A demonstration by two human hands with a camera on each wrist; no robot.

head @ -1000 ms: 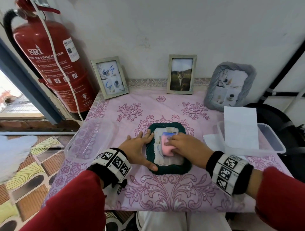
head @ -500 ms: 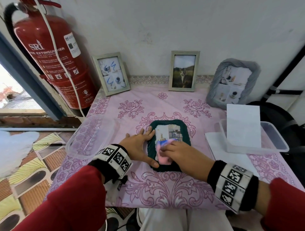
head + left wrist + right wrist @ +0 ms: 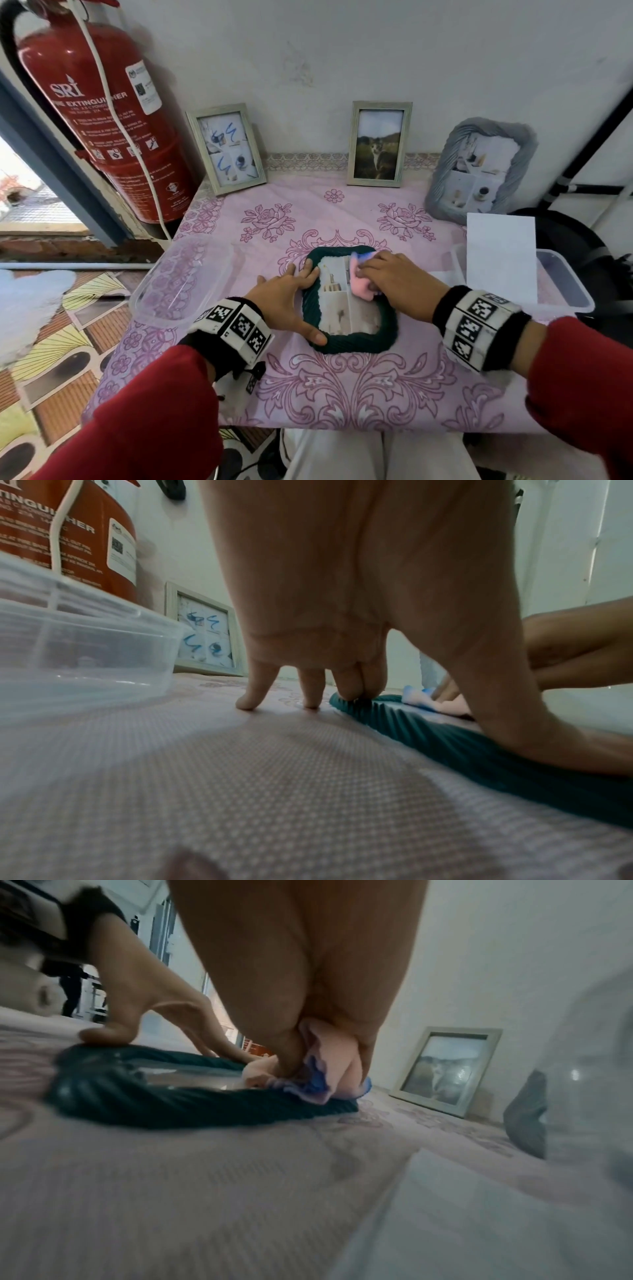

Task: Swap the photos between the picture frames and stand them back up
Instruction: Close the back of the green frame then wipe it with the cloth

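Green frame: the dark green ribbed frame lay flat, glass up, in the middle of the pink flowered tablecloth, right in front of me.
My left hand: my left hand was spread and straight-fingered along the frame's left edge, thumb pressed on the near-left rim, two fingertips on the far-left rim, the other two down on the cloth beside it.
My right hand: my right hand had its fingers curled round a pink and blue cloth, bunched and pressed onto the glass at the frame's far-right corner.
Photo in it: a pale picture showed under the glass; I couldn't make out its detail.
Standing frames: three stood upright against the wall at the back, a silver frame with blue squiggles on the left, a silver frame with a cat photo in the middle, a grey ribbed frame on the right.
Left of me: a clear plastic tub sat at the table's left edge, a red fire extinguisher behind it.
Right of me: another clear tub with a white sheet leaning in it.
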